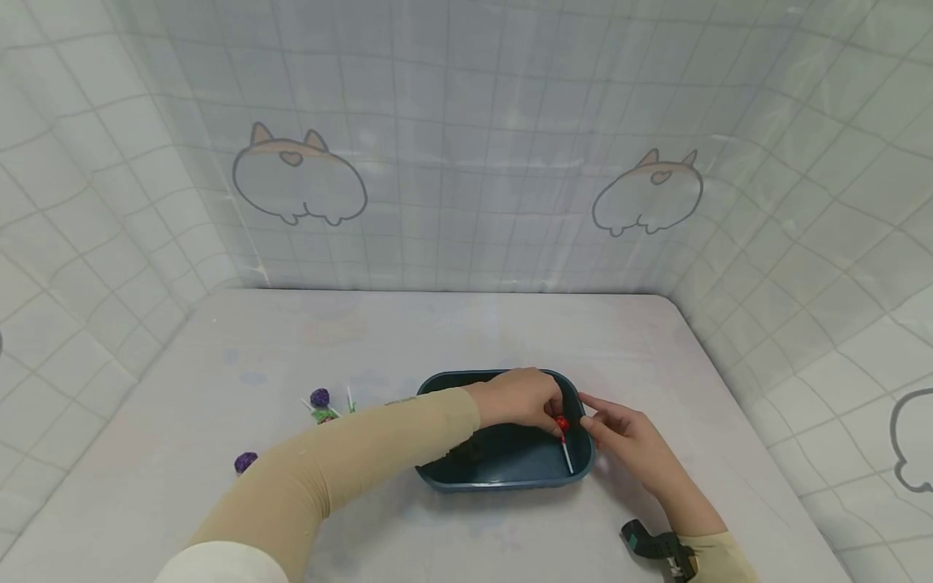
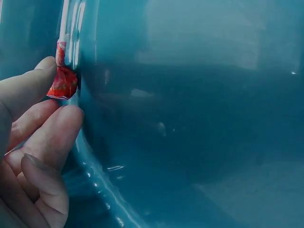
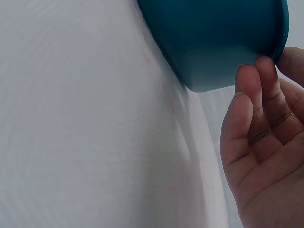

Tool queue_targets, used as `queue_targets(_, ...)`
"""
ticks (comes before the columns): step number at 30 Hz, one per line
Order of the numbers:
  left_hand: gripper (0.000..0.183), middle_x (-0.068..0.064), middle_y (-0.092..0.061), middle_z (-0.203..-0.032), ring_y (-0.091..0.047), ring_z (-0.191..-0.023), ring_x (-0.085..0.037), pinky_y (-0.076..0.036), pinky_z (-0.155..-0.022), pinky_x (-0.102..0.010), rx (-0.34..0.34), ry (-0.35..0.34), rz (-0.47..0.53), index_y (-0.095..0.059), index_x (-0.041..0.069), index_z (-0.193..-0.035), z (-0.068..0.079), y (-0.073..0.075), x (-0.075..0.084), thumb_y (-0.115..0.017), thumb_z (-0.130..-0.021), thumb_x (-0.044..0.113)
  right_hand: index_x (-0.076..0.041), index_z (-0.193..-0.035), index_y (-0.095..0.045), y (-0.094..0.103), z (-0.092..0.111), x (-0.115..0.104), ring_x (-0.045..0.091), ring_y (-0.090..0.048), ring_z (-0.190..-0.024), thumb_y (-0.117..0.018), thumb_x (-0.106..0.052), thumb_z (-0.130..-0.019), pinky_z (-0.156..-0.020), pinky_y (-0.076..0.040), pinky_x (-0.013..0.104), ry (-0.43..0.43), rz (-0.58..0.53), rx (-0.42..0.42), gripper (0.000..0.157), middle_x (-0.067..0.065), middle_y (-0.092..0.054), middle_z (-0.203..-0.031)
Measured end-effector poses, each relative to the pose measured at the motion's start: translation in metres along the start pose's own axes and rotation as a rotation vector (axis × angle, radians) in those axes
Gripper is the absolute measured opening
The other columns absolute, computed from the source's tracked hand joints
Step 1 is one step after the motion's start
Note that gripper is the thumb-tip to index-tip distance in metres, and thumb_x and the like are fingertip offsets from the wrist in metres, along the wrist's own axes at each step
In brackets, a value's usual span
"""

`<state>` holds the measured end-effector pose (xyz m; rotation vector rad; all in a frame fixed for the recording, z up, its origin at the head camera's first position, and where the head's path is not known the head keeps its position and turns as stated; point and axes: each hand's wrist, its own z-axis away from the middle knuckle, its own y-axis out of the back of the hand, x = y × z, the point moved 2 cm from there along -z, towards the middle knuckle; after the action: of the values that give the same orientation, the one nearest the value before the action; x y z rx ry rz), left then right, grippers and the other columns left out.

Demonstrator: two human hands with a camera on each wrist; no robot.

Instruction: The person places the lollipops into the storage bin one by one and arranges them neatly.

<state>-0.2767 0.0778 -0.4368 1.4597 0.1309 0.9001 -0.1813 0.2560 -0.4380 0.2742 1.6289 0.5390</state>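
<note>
A dark teal plastic basin point(image 1: 503, 487) stands on the table. Reaching inside it, my left hand point(image 1: 521, 398) pinches a red-wrapped lollipop point(image 1: 562, 423) by its head, near the basin's right wall. Its white stick points toward the near side. In the left wrist view, thumb and fingers meet at the red wrapper point(image 2: 64, 83), close to the wall. At the basin's right end, my right hand point(image 1: 630, 441) holds the rim; the right wrist view has its fingertips against the outer wall point(image 3: 213, 52). The left forearm hides part of the basin's inside.
Left of the basin, on the white-covered table point(image 1: 408, 324), lie a purple lollipop point(image 1: 319, 397), green-wrapped lollipops point(image 1: 323, 414) and another purple lollipop point(image 1: 245, 462), partly behind the left arm. A tiled curtain point(image 1: 466, 162) surrounds the table at the back and sides.
</note>
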Motion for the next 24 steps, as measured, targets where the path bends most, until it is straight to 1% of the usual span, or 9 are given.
queue_targets(6, 0.024, 0.016, -0.066, -0.082, -0.059, -0.077, 0.0, -0.05, -0.072, -0.021, 0.014, -0.014, 0.012, -0.075, 0.022, -0.098, 0.005, 0.005, -0.001, -0.08, -0.083, 0.04, -0.005, -0.138, -0.057, 0.001, 0.001, 0.0, 0.035, -0.061, -0.075, -0.064, -0.022, -0.099, -0.069, -0.052, 0.035, -0.015, -0.023, -0.013, 0.043, 0.009, -0.065, -0.084)
queue_targets(11, 0.031, 0.014, -0.067, -0.089, -0.06, -0.082, 0.0, -0.051, -0.075, -0.021, 0.035, -0.028, 0.044, -0.073, 0.02, -0.105, 0.016, 0.016, -0.003, -0.08, -0.084, 0.041, -0.004, -0.138, -0.057, 0.001, 0.001, 0.0, 0.038, -0.061, -0.077, -0.063, -0.021, -0.099, -0.069, -0.052, 0.035, -0.013, -0.027, -0.021, 0.043, 0.009, -0.065, -0.084)
queue_targets(16, 0.037, 0.014, -0.068, -0.096, -0.062, -0.089, 0.0, -0.05, -0.08, -0.021, 0.059, -0.075, 0.088, -0.072, 0.018, -0.113, 0.033, 0.029, -0.005, -0.078, -0.085, 0.042, -0.004, -0.138, -0.057, 0.001, 0.0, 0.0, 0.039, -0.06, -0.076, -0.063, -0.021, -0.099, -0.069, -0.052, 0.036, -0.014, -0.018, -0.017, 0.043, 0.008, -0.065, -0.084)
queue_targets(20, 0.039, 0.012, -0.069, -0.1, -0.062, -0.09, 0.002, -0.05, -0.082, -0.021, 0.084, -0.103, 0.147, -0.071, 0.018, -0.116, 0.05, 0.044, -0.007, -0.077, -0.086, 0.042, -0.004, -0.138, -0.057, 0.001, 0.0, 0.0, 0.038, -0.061, -0.077, -0.064, -0.022, -0.099, -0.07, -0.053, 0.035, -0.02, -0.016, -0.013, 0.043, 0.008, -0.065, -0.084)
queue_targets(21, 0.039, 0.013, -0.068, -0.101, -0.061, -0.091, 0.002, -0.05, -0.083, -0.02, 0.097, -0.113, 0.158, -0.07, 0.018, -0.116, 0.054, 0.047, -0.008, -0.077, -0.086, 0.042, -0.005, -0.138, -0.057, 0.001, 0.0, 0.002, 0.039, -0.061, -0.077, -0.064, -0.022, -0.099, -0.07, -0.053, 0.035, -0.019, -0.016, -0.013, 0.043, 0.008, -0.065, -0.084)
queue_targets(24, 0.039, 0.013, -0.068, -0.102, -0.061, -0.091, 0.002, -0.05, -0.083, -0.02, 0.141, -0.127, 0.188, -0.07, 0.019, -0.117, 0.067, 0.057, -0.012, -0.076, -0.087, 0.043, -0.009, -0.138, -0.058, 0.0, -0.004, 0.016, 0.035, -0.061, -0.076, -0.065, -0.026, -0.098, -0.069, -0.052, 0.034, -0.015, -0.019, -0.009, 0.044, 0.007, -0.066, -0.084)
